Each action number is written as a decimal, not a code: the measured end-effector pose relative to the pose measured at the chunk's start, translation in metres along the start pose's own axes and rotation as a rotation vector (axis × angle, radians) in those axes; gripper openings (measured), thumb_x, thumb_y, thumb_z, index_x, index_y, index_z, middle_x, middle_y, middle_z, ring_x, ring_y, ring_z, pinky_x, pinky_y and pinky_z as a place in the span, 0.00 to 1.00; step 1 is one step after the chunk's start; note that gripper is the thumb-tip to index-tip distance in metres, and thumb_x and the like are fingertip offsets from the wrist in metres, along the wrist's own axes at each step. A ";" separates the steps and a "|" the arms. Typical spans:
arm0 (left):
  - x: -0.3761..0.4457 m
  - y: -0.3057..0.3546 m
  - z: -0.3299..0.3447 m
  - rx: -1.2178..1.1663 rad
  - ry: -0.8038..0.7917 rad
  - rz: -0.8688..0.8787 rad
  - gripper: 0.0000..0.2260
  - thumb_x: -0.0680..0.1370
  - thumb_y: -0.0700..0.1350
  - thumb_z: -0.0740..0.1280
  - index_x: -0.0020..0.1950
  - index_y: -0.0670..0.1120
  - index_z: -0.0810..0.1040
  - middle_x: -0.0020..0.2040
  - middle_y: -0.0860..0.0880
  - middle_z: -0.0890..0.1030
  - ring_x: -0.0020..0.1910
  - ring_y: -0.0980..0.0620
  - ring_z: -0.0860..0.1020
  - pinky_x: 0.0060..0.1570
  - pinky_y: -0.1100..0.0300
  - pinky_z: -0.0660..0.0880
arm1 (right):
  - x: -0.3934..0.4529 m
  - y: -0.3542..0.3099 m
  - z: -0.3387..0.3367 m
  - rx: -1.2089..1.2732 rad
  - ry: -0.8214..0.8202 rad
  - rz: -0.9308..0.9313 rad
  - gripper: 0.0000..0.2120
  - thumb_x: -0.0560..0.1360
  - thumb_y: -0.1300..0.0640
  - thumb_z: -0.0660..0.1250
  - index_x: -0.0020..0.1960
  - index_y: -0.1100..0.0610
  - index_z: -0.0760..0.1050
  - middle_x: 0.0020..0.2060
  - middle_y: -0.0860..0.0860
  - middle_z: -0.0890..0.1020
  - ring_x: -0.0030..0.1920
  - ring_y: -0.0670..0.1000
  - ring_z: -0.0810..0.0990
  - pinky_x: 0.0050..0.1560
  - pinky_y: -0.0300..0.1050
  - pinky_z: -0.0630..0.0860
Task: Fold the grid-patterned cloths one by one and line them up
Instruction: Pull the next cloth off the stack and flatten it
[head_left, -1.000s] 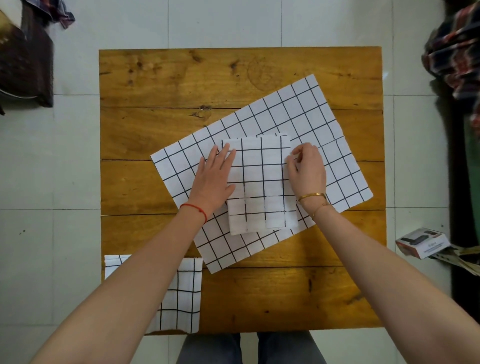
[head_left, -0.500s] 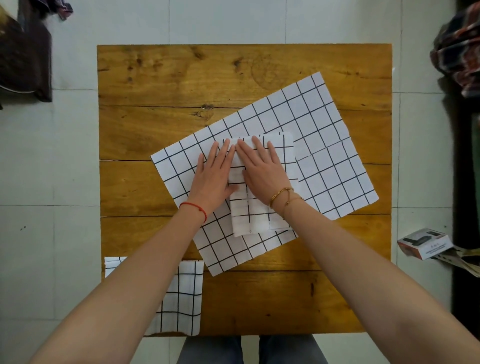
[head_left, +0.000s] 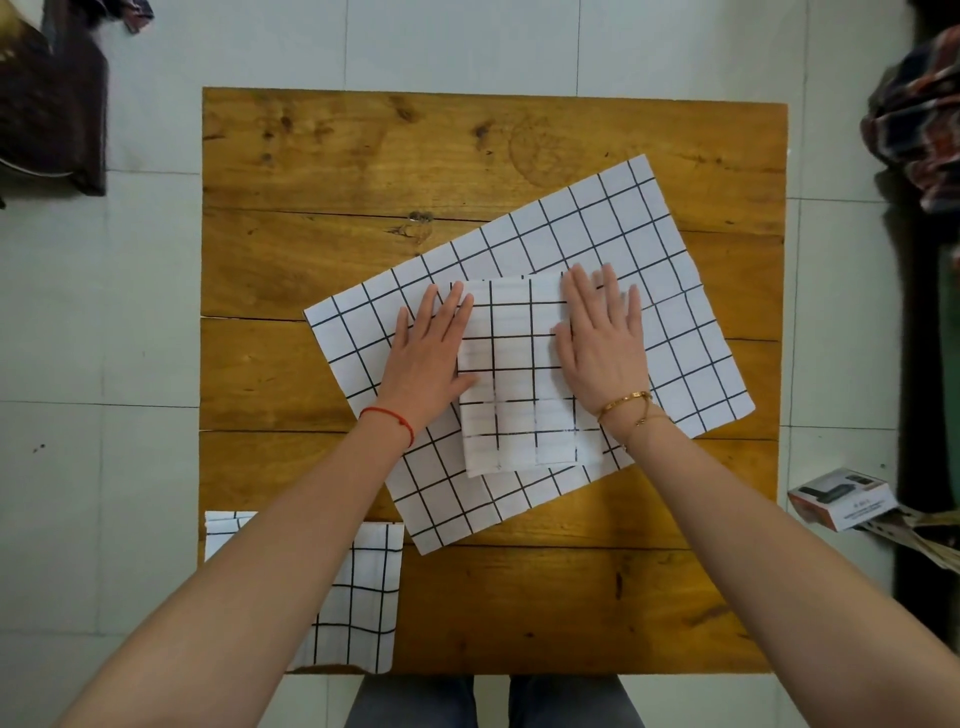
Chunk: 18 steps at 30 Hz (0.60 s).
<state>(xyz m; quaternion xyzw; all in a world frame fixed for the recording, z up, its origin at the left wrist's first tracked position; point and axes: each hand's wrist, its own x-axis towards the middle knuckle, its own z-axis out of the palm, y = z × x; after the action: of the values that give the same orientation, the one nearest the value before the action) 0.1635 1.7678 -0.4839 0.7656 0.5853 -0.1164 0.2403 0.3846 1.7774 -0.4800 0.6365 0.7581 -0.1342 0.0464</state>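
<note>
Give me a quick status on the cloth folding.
Left hand and right hand flat, pressing folded cloth. It sits on unfolded cloth. Finished one front-left. Nothing blocking.

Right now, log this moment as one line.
step: flattening folded cloth | left hand: flat, left edge | right hand: flat, right edge | under: unfolded cloth | done: one, near-left corner

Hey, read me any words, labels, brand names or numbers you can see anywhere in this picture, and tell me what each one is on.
No text here can be read.
Small box on the floor right of the wooden table: some print on its white side, too small and blurred to read.
Grid-patterned cloths: black lines only, no writing.
</note>
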 end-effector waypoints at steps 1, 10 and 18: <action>0.000 0.000 0.000 0.000 0.007 0.001 0.41 0.77 0.56 0.66 0.80 0.47 0.43 0.80 0.50 0.40 0.78 0.45 0.39 0.76 0.44 0.43 | 0.001 -0.006 -0.002 -0.011 -0.016 -0.097 0.26 0.81 0.51 0.48 0.77 0.58 0.53 0.77 0.52 0.57 0.77 0.57 0.49 0.75 0.61 0.48; -0.014 0.006 0.014 0.022 0.078 -0.033 0.36 0.79 0.53 0.63 0.80 0.45 0.48 0.80 0.48 0.47 0.79 0.46 0.43 0.76 0.44 0.46 | 0.001 -0.042 0.013 -0.041 -0.205 -0.279 0.25 0.80 0.53 0.52 0.77 0.56 0.57 0.76 0.50 0.59 0.77 0.56 0.53 0.75 0.60 0.53; -0.078 0.001 0.044 0.045 0.050 0.096 0.32 0.81 0.54 0.59 0.80 0.45 0.50 0.80 0.48 0.48 0.79 0.46 0.45 0.76 0.43 0.50 | 0.000 -0.048 0.006 -0.017 -0.265 -0.237 0.26 0.82 0.53 0.50 0.78 0.55 0.50 0.78 0.47 0.52 0.77 0.56 0.46 0.76 0.58 0.45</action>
<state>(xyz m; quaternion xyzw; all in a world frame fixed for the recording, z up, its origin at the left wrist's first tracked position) 0.1465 1.6803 -0.4853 0.8007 0.5509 -0.0987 0.2135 0.3372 1.7686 -0.4792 0.5190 0.8162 -0.2149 0.1353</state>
